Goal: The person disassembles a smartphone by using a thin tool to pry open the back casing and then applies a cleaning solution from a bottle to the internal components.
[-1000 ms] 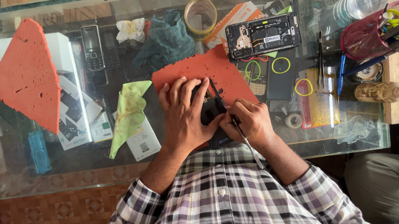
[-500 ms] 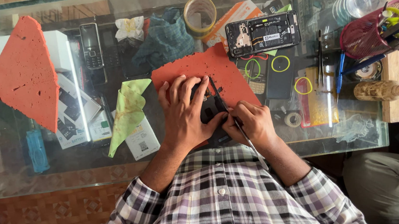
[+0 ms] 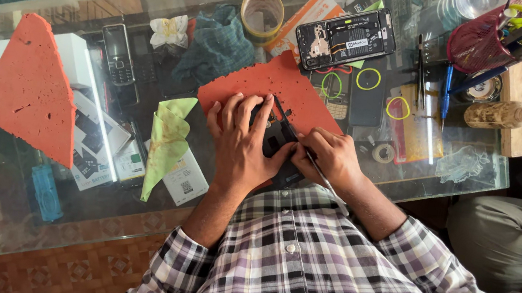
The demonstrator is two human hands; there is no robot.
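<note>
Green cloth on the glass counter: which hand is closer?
Left. The left hand lies just beside the green cloth, apart from it; the right hand, gripping a thin tool, sits beyond the left hand.

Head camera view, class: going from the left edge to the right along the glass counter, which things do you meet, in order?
Orange triangular foam piece → dark keypad phone → crumpled yellow-green cloth → roll of yellowish tape → opened black smartphone → red mesh pen holder → carved wooden tool handle.
</note>
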